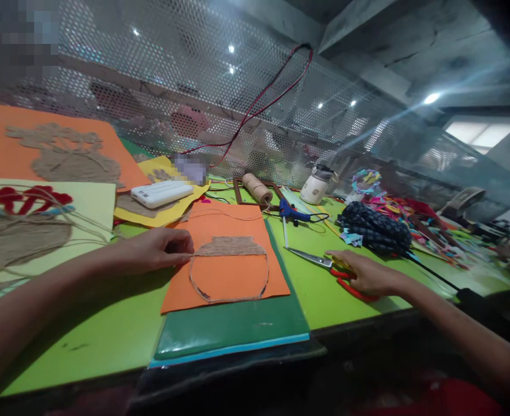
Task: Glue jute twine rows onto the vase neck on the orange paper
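Observation:
My left hand (163,249) pinches a strand of jute twine at the left edge of a pot shape. The pot outline is laid in twine on an orange sheet (233,277); rows of jute twine (233,246) fill its upper part, while the lower part shows bare orange. To the right, my right hand (365,273) has its fingers around the red handles of a pair of scissors (317,258). Their blades point left, toward the sheet, and lie close to the table. Part of the handles is hidden by the fingers.
Beneath the sheet lies a green folder (233,329). Behind stand a twine spool (257,189), a blue glue gun (291,212) and a white bottle (317,186). A white power bank (162,194) and finished twine pictures (77,164) sit left; a dark checked umbrella (373,228) lies right.

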A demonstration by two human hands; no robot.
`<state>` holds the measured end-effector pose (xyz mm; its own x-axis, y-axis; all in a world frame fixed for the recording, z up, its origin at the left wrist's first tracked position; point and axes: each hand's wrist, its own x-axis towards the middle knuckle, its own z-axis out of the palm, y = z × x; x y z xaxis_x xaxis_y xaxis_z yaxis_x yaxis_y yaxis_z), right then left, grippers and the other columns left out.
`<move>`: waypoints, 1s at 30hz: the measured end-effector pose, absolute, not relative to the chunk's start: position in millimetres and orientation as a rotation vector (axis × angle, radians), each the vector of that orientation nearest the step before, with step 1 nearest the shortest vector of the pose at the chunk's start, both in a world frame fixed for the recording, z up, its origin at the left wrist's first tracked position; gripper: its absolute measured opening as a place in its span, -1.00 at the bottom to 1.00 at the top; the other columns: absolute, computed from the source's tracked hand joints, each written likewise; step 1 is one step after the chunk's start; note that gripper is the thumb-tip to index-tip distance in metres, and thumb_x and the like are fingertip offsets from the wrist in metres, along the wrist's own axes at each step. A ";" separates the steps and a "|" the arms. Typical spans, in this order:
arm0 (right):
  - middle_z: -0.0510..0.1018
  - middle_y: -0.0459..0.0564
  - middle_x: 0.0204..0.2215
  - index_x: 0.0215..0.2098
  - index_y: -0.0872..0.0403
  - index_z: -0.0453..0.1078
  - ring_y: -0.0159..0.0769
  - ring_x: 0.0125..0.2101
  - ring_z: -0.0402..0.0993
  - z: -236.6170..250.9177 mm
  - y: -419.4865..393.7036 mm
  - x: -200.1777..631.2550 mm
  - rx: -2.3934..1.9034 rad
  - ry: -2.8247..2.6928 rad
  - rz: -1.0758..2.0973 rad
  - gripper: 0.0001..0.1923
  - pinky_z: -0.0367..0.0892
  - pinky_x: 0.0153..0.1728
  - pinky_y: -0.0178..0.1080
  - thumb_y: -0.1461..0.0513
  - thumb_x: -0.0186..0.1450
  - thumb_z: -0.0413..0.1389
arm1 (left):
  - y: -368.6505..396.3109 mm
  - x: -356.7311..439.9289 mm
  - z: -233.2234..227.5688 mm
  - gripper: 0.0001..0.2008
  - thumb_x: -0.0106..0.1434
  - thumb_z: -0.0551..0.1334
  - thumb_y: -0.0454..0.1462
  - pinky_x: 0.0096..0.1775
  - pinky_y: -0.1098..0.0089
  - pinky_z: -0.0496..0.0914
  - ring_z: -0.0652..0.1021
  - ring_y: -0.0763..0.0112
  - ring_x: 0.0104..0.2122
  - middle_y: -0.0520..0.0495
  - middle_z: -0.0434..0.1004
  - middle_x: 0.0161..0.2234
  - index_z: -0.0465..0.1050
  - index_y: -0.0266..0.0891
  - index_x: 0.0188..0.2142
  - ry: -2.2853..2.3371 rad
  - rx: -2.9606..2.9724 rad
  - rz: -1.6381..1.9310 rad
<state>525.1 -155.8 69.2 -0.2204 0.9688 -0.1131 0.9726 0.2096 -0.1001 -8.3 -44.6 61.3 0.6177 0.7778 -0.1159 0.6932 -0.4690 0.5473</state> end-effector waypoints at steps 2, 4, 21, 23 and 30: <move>0.52 0.25 0.26 0.39 0.07 0.36 0.13 0.20 0.52 70.6 -161.1 526.4 1.959 2.429 -0.166 -0.32 0.43 0.19 0.07 0.15 0.30 0.14 | -43.7 -9.2 60.7 -0.65 0.32 0.21 0.01 -0.31 0.33 0.26 0.44 0.25 -0.32 -0.11 0.54 -0.34 0.51 -0.24 -0.24 1.155 2.266 0.179; 0.59 0.28 0.18 0.32 0.08 0.43 0.16 0.14 0.56 73.8 -170.4 530.6 1.954 2.454 -0.085 -0.42 0.46 0.14 0.11 0.14 0.36 0.11 | -42.4 -10.5 59.8 -0.63 0.30 0.23 0.04 -0.32 0.31 0.26 0.45 0.24 -0.34 -0.12 0.54 -0.35 0.51 -0.22 -0.28 1.156 2.250 0.170; 0.41 0.03 -0.27 0.30 0.00 0.37 -0.24 -0.40 0.35 69.8 -99.2 376.7 1.218 3.054 0.157 -0.32 0.13 -0.43 -0.28 0.50 0.25 0.11 | -55.4 -4.6 65.1 -0.80 0.27 0.21 -0.11 -0.37 0.36 0.26 0.45 0.34 -0.41 -0.02 0.55 -0.39 0.49 -0.17 -0.30 1.231 2.227 0.177; 0.40 0.02 -0.28 0.28 -0.02 0.40 -0.25 -0.40 0.33 69.7 -91.0 370.0 1.181 3.055 0.179 -0.39 0.07 -0.42 -0.28 0.47 0.30 0.11 | -55.8 -4.3 64.6 -0.81 0.27 0.20 -0.12 -0.37 0.37 0.26 0.47 0.34 -0.40 -0.02 0.56 -0.38 0.49 -0.17 -0.30 1.241 2.216 0.169; 0.37 0.00 -0.32 0.21 -0.01 0.45 -0.30 -0.44 0.20 71.7 -78.3 356.1 1.109 3.030 0.196 -0.58 -0.06 -0.43 -0.27 0.29 0.40 0.15 | -59.5 -4.5 64.4 -0.83 0.28 0.19 -0.14 -0.38 0.37 0.25 0.46 0.37 -0.42 0.01 0.54 -0.40 0.49 -0.15 -0.31 1.237 2.214 0.190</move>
<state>356.1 -78.3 71.7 -0.7608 0.6366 0.1263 0.6475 0.7576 0.0823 -4.5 -59.5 64.4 0.5576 0.8154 -0.1555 0.7313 -0.3939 0.5568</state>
